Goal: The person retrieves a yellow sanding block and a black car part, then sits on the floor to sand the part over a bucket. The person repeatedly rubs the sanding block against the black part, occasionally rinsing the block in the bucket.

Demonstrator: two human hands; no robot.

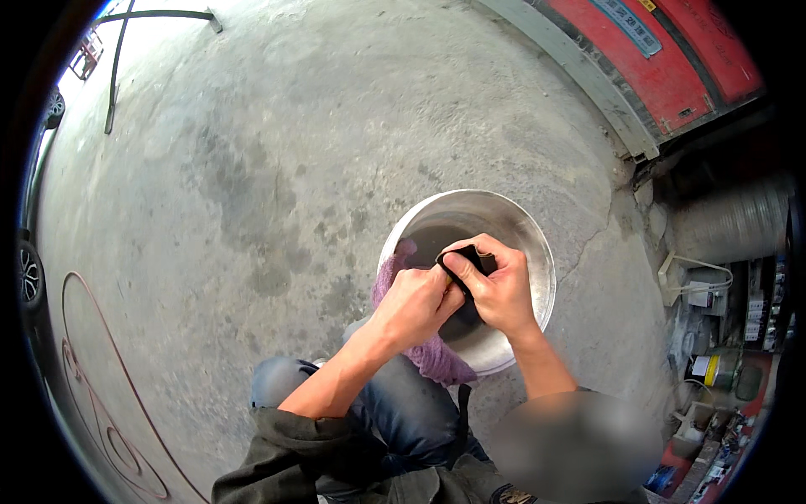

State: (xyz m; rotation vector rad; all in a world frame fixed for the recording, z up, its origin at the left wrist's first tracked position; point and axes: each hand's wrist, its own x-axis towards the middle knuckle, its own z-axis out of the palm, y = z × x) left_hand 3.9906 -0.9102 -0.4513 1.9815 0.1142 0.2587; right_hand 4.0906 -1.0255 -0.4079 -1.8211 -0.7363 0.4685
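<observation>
A: What lies at the far left?

B: A red hose [92, 403], looped on the concrete floor [252, 168]. A car wheel [28, 275] shows at the rim, and a dark bar [117, 59] lies at upper left. Damp patches darken the floor toward the middle.

A: And at the centre?

B: A metal basin [537, 252] stands on the floor, just ahead of the person's knee in blue jeans [395, 412]. A purple cloth [432, 357] hangs over the basin's near-left rim, partly inside and partly trailing down outside.

A: The hands?

B: Both are over the basin, touching one another. The left hand [413, 307] is curled closed, fingers pinching the lower end of a small black piece [463, 259]; the hand covers part of the cloth. The right hand [501, 290] is likewise closed on the black piece, its thumb pressed on top and its fingers wrapped over the far side. The piece is held between the two hands, above the basin's inside, not touching the metal as far as can be seen. What the piece is cannot be told.

A: And to the right?

B: A grey sill [579, 76] and a red door [663, 76] at upper right; a ribbed grey duct [739, 223] below it; then cluttered cans and boxes [714, 370] at the right edge.
</observation>
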